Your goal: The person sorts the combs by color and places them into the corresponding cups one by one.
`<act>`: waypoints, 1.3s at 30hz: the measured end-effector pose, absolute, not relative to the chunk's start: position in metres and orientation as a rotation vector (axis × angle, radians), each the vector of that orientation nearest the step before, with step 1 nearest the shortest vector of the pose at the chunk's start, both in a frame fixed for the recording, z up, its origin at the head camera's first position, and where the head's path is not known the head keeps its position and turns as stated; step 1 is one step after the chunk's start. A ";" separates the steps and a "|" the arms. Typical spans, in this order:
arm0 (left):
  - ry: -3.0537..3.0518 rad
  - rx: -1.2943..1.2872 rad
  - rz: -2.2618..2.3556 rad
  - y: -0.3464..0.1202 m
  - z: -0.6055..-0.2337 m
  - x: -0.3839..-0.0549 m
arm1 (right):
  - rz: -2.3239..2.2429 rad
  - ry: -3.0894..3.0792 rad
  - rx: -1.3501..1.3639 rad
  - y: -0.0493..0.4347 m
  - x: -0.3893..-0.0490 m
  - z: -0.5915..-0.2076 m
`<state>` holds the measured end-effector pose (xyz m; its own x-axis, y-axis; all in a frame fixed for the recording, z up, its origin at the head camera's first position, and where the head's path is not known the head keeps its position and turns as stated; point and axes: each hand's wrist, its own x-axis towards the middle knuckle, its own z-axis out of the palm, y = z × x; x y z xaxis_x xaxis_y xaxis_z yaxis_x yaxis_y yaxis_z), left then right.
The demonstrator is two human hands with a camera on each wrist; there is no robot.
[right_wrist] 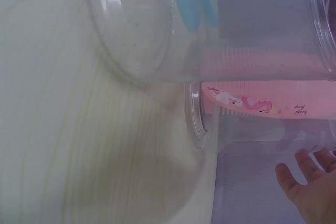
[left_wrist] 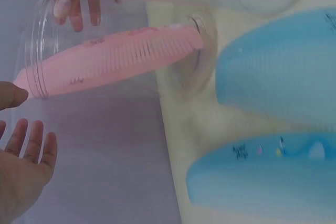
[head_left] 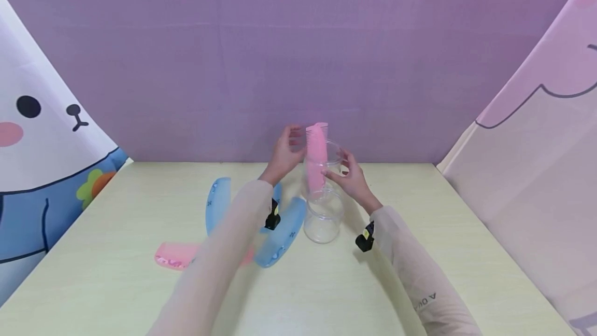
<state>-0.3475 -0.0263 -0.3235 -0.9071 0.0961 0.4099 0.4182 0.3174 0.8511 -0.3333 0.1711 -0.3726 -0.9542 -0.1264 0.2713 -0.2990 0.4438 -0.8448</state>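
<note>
A pink comb (head_left: pixel 316 149) stands upright inside a clear jar (left_wrist: pixel 37 51), its top end sticking out above the rim. My left hand (head_left: pixel 286 152) is just left of the jar, fingers loosely spread, with the thumb close to the comb at the rim in the left wrist view. From the right side, my right hand (head_left: pixel 351 178) grips this jar, its thumb across the front and fingers around the far side. A second clear jar (head_left: pixel 323 227) stands directly in front. Flamingo prints show on the comb in the right wrist view.
Several blue combs (head_left: pixel 282 232) lie on the pale table (head_left: pixel 336 294) left of the jars, one (head_left: pixel 217 204) farther left. Another pink comb (head_left: pixel 174 255) lies partly hidden under my left forearm. A purple backdrop (head_left: pixel 298 66) rises right behind the table's far edge.
</note>
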 end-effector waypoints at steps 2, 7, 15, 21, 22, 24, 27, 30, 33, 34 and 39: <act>-2.337 -0.479 -1.614 -0.031 -0.325 -0.346 | 1.524 -2.522 0.378 0.171 -0.333 -0.372; -2.390 -0.540 -1.610 -0.045 -0.326 -0.340 | 1.532 -2.527 0.378 0.171 -0.333 -0.372; -2.437 -0.652 -1.552 -0.063 -0.334 -0.330 | 1.545 -2.525 0.367 0.172 -0.334 -0.372; -2.514 -0.674 -1.474 -0.074 -0.346 -0.315 | 1.560 -2.523 0.367 0.172 -0.333 -0.372; -2.527 -0.677 -1.468 -0.076 -0.348 -0.313 | 1.564 -2.519 0.372 0.172 -0.333 -0.372; -2.557 -0.677 -1.452 -0.080 -0.351 -0.308 | 1.563 -2.521 0.374 0.171 -0.332 -0.372; -2.610 -0.664 -1.431 -0.086 -0.356 -0.301 | 1.552 -2.533 0.364 0.172 -0.332 -0.372; -2.645 -0.674 -1.396 -0.092 -0.360 -0.294 | 1.537 -2.544 0.357 0.172 -0.332 -0.371; -2.648 -0.722 -1.369 -0.099 -0.367 -0.287 | 1.531 -2.544 0.361 0.172 -0.333 -0.372; -2.645 -0.740 -1.363 -0.102 -0.369 -0.285 | 1.528 -2.544 0.362 0.172 -0.333 -0.372; -2.645 -0.822 -1.355 -0.118 -0.380 -0.272 | 1.525 -2.546 0.366 0.173 -0.334 -0.372</act>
<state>-0.2719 -0.1180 -0.3796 -0.8563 0.4312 0.2841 0.4824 0.4719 0.7380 -0.3338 0.1727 -0.3722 -0.9589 -0.1306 0.2520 -0.2838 0.4529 -0.8452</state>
